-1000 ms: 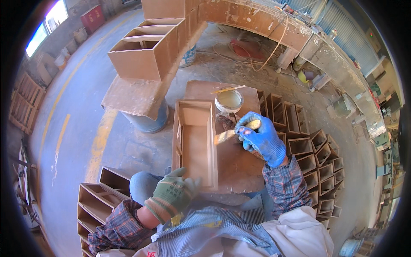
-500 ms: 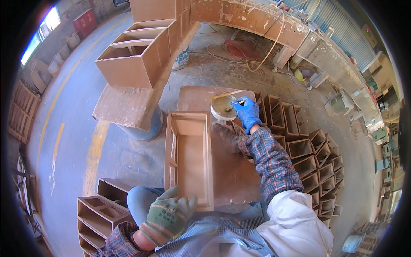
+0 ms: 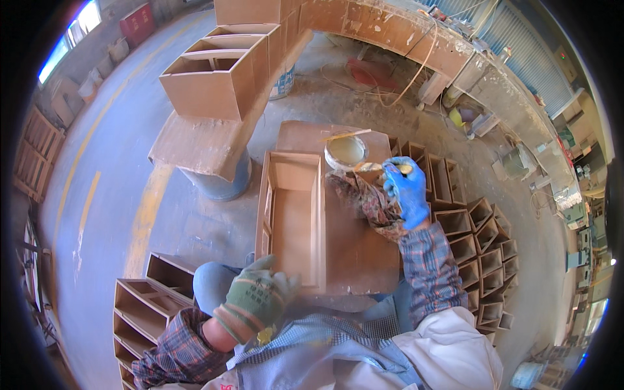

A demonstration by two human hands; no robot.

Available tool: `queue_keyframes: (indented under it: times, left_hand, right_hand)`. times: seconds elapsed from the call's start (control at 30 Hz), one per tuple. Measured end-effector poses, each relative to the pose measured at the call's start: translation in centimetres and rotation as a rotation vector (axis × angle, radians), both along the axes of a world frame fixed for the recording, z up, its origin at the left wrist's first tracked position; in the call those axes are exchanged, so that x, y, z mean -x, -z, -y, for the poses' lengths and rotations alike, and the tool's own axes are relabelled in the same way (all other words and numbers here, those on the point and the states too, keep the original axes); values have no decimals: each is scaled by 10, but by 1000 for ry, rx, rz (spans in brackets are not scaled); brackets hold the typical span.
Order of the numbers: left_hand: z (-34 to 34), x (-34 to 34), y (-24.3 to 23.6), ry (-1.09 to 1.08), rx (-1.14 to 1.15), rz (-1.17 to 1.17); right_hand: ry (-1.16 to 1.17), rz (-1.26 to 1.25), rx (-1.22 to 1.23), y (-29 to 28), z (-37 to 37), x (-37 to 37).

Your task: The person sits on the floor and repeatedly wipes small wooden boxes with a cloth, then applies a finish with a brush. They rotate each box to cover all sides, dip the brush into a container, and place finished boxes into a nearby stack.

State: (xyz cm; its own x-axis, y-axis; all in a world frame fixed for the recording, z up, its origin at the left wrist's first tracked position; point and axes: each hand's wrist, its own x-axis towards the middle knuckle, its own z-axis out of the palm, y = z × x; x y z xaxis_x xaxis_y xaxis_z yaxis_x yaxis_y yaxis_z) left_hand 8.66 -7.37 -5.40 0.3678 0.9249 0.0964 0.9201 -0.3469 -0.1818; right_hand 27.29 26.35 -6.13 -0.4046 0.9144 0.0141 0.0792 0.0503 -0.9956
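Note:
An open-topped wooden box lies lengthwise on a worn board in front of me. My left hand, in a green knitted glove, is at the box's near left end, fingers apart; whether they touch it is unclear. My right hand, in a blue glove, grips a paintbrush just below and right of a round pot of pale liquid. A thin stick lies across the pot's top. A crumpled mottled cloth lies under and beside my right hand.
Box units stand on a raised board over a blue drum. More box frames crowd the right and lower left. A long worn workbench with hoses curves along the back right. A wooden pallet leans at far left.
My right hand was over the pot half a second ago; it has since drawn back down and right with the brush. My left hand stays by the box's near end.

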Motion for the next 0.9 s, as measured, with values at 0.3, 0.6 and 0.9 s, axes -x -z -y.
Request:
queue_keyframes:
  times: [0.3, 0.6, 0.9]
  left_hand:
    - [-2, -2, -6, -68, 118, 156]
    - [1, -1, 1, -50, 63, 109]
    - [2, -1, 2, -18, 64, 101]
  right_hand:
    - [-410, -192, 141, -38, 146, -70]
    - [-420, -135, 93, -32, 131, -46]
    - [-296, -130, -85, -21, 70, 13]
